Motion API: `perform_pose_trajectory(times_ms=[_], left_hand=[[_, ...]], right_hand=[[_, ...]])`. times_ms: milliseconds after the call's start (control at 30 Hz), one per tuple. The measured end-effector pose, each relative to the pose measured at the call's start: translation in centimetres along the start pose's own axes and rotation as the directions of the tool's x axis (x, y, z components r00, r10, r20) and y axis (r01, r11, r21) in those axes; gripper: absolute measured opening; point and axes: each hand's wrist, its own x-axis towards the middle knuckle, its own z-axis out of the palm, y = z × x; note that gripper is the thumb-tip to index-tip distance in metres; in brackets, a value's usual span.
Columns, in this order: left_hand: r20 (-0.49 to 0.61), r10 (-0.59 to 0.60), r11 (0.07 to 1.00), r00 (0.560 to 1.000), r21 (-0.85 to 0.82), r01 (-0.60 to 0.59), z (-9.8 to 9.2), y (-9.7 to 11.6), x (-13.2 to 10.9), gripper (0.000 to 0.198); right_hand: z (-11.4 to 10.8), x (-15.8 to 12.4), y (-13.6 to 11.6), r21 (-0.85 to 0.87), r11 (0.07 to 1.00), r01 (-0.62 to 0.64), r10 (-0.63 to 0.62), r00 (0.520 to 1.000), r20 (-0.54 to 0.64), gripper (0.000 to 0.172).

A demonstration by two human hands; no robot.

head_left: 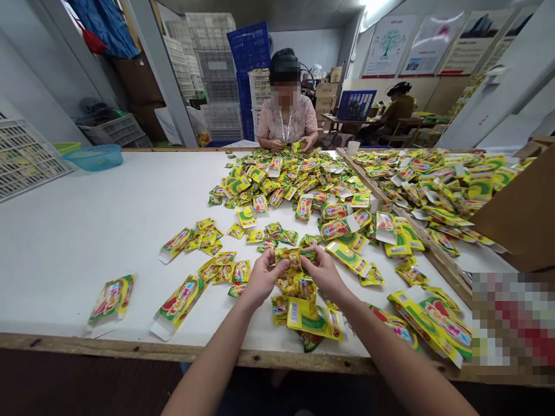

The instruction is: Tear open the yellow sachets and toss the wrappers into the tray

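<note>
Over the near middle of the white table (143, 202), my left hand (262, 277) pinches a small yellow candy packet (288, 260) between thumb and fingers. My right hand (326, 273) is closed at its right end, with a green candy packet (309, 255) at the fingertips. Below the hands lie more yellow packets (303, 287) and a flattened yellow box (316, 319) with a barcode. Left of them is a loose group of small packets (224, 268). Two open-ended printed boxes (182, 306) and a third box (111, 300) lie further left.
A large heap of boxes and packets (281, 179) spreads across the far middle. A wooden divider (390, 214) separates another heap (442, 179) on the right, beside a cardboard box (520, 214). A co-worker (287, 115) sits opposite, handling a packet. A blue basin (95, 158) stands far left.
</note>
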Motion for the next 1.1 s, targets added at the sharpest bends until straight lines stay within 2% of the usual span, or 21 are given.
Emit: perform_pose_trajectory(times_ms=[133, 267, 367, 433, 500, 533, 567, 633, 700, 733, 800, 833, 867, 933, 1000, 1100], left_hand=[[-0.100, 0.034, 0.993, 0.994, 0.117, -0.022, 0.2, -0.6, 0.4, 0.045], [-0.113, 0.070, 0.959, 0.991, 0.280, -0.035, 0.3, -1.2, 0.4, 0.042], [-0.125, 0.076, 0.908, 0.989, 0.418, -0.017, 0.6, -1.5, 0.0, 0.033], [-0.062, 0.098, 0.843, 0.993, 0.536, -0.050, -0.1, -1.0, -0.7, 0.026], [-0.018, 0.148, 0.719, 0.989, 0.688, -0.095, -2.5, 0.5, -1.9, 0.016], [-0.046, 0.210, 0.611, 0.977, 0.786, -0.095, -4.6, 1.6, -2.8, 0.009], [-0.129, 0.252, 0.493, 0.959, 0.870, -0.012, -7.1, 2.8, -3.7, 0.014], [-0.322, 0.285, 0.215, 0.903, 0.939, 0.267, -13.3, 5.4, -5.9, 0.039], [-0.504, 0.198, -0.111, 0.840, 0.840, 0.530, -19.8, 7.5, -8.2, 0.049], [-0.573, 0.139, -0.225, 0.808, 0.776, 0.589, -22.7, 8.1, -9.3, 0.052], [-0.600, 0.067, -0.267, 0.797, 0.759, 0.594, -27.0, 8.5, -11.2, 0.061], [-0.572, -0.041, -0.307, 0.819, 0.787, 0.535, -28.3, 8.3, -11.8, 0.071], [-0.543, -0.107, -0.349, 0.833, 0.805, 0.480, -29.0, 7.9, -12.2, 0.078], [-0.511, -0.161, -0.430, 0.844, 0.806, 0.406, -29.0, 7.0, -12.3, 0.080], [-0.485, -0.116, -0.516, 0.867, 0.775, 0.365, -27.6, 6.4, -11.5, 0.074], [-0.377, -0.018, -0.620, 0.926, 0.731, 0.285, -24.7, 6.3, -9.6, 0.065]], right_hand=[[0.8, -0.6, 0.2, 0.166, 0.976, -0.138, 0.120, 0.986, 0.112, 0.045], [0.7, -1.4, 0.8, 0.213, 0.942, -0.259, 0.241, 0.964, 0.110, 0.047], [0.4, -1.7, 1.1, 0.157, 0.953, -0.259, 0.237, 0.960, 0.149, 0.044], [0.3, -2.0, 1.0, 0.091, 0.972, -0.219, 0.202, 0.965, 0.169, 0.044], [0.0, -2.2, 0.7, 0.040, 0.981, -0.191, 0.182, 0.969, 0.168, 0.046], [-0.1, -2.3, 0.5, 0.027, 0.982, -0.187, 0.180, 0.970, 0.165, 0.048], [-0.2, -2.4, 0.2, 0.022, 0.983, -0.183, 0.178, 0.972, 0.156, 0.049], [-0.4, -2.4, -0.2, 0.026, 0.985, -0.171, 0.166, 0.978, 0.128, 0.049], [-0.5, -2.3, -0.6, 0.040, 0.986, -0.161, 0.156, 0.982, 0.107, 0.047], [-0.5, -2.3, -0.7, 0.052, 0.986, -0.156, 0.150, 0.983, 0.107, 0.046], [-0.5, -2.2, -0.9, 0.081, 0.986, -0.145, 0.136, 0.985, 0.109, 0.044], [-0.5, -2.2, -1.0, 0.094, 0.986, -0.138, 0.129, 0.986, 0.101, 0.044], [-0.6, -2.2, -1.1, 0.104, 0.986, -0.132, 0.124, 0.989, 0.085, 0.043], [-0.6, -2.2, -1.3, 0.119, 0.983, -0.143, 0.138, 0.989, 0.048, 0.043], [-0.7, -2.1, -1.4, 0.145, 0.974, -0.176, 0.173, 0.984, 0.030, 0.042], [-0.7, -1.8, -1.3, 0.193, 0.959, -0.206, 0.204, 0.979, 0.029, 0.038]])
